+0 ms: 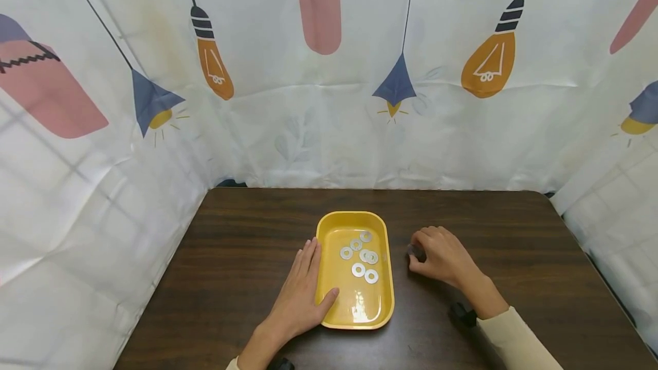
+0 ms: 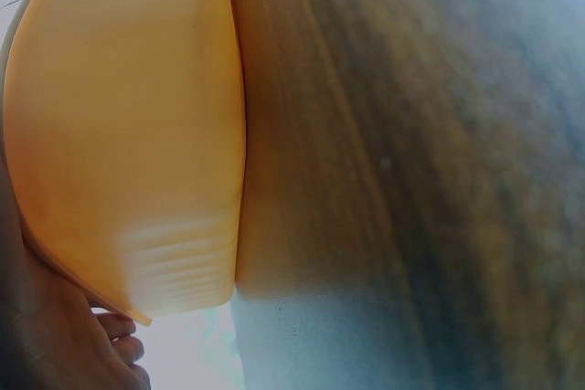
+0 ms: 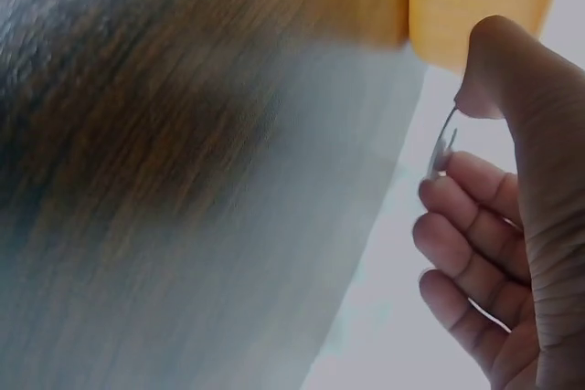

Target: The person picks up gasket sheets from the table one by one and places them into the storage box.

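Note:
A yellow tray [image 1: 354, 314] with rounded corners sits near the middle of the table, holding several flat silver washers [image 1: 358, 270]. Along its left rim lies my left hand [image 1: 300, 296], fingers straight and pointing away, thumb reaching over the edge. The left wrist view shows the tray's outer wall [image 2: 128, 116] close up, with fingertips past its far end. To the right of the tray, my right hand [image 1: 442, 253] pinches a thin grey metal washer [image 3: 442, 143] between thumb and fingertips, seen nearly edge-on in the right wrist view. The fingers partly cover it in the head view.
The dark wood-grain table [image 1: 247, 261] has its far edge against a white curtain [image 1: 319, 147] printed with lamps and bulbs. More of the curtain hangs along the left and right sides. A black wrist device [image 1: 462, 314] is by the right sleeve.

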Motion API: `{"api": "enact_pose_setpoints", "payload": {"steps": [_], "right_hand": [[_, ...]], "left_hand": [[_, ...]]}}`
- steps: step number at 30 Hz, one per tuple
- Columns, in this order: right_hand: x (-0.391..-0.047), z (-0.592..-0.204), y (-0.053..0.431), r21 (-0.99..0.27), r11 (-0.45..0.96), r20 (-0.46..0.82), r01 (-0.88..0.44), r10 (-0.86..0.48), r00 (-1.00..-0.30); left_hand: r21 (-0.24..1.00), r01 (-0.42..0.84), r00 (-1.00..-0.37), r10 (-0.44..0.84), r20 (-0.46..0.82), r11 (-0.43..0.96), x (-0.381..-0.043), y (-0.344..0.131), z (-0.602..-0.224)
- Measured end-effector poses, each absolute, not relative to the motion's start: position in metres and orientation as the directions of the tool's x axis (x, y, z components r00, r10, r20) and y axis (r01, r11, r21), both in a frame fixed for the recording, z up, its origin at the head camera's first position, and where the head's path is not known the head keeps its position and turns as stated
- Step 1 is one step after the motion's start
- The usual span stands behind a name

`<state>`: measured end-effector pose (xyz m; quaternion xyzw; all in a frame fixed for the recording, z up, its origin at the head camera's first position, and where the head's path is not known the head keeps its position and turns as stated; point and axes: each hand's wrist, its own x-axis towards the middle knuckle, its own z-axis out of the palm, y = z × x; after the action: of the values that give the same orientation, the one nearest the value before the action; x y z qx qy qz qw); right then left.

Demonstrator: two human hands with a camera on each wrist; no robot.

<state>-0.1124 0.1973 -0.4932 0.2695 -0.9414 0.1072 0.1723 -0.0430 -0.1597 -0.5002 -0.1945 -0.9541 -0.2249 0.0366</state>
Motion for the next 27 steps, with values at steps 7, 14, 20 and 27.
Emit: {"api": "enact_pose_setpoints", "payload": {"steps": [7,14,20,27], "right_hand": [[-0.11,-0.491,0.195,-0.09,0.814,0.424,-0.574,-0.49,-0.762],[-0.107,-0.479,0.189,-0.047,0.785,0.477,-0.618,-0.526,-0.704],[-0.104,-0.465,0.183,-0.025,0.751,0.525,-0.66,-0.552,-0.648],[-0.101,-0.453,0.177,0.0,0.714,0.577,-0.7,-0.572,-0.583]], "left_hand": [[0.424,0.384,-0.923,0.355,0.151,0.82,-0.043,-0.16,-0.501],[0.413,0.391,-0.92,0.359,0.156,0.823,-0.043,-0.16,-0.501],[0.415,0.395,-0.919,0.36,0.163,0.82,-0.042,-0.161,-0.501],[0.425,0.381,-0.924,0.353,0.146,0.821,-0.043,-0.16,-0.501]]}}
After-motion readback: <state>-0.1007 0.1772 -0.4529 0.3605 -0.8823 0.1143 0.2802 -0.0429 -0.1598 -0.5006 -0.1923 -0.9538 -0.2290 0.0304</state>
